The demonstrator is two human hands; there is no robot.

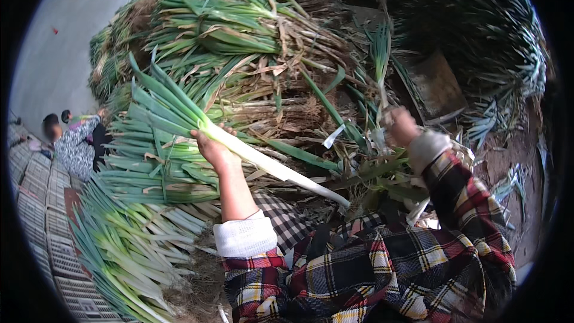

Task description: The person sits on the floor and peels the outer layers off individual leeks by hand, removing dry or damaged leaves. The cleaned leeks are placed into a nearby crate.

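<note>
A long leek (263,158) lies slantwise across my front, its green leaves up to the left and its white shank down to the right, ending near some roots. My left hand (216,148) is closed around it where green turns to white. To the right, my right hand (402,127) is blurred by motion, with its fingers curled. Beside those fingers a thin pale stalk with a green tuft (380,51) runs upward; whether the hand grips it, I cannot make out. Torn leaves and peelings (382,176) lie below the right hand.
Tied leek bundles (233,18) are heaped in front and to the left. Cleaner white-stemmed leeks (131,251) lie at the lower left. A dark leek pile (478,24) stands at the far right. Crates (45,203) line the left edge, where another person (78,143) sits.
</note>
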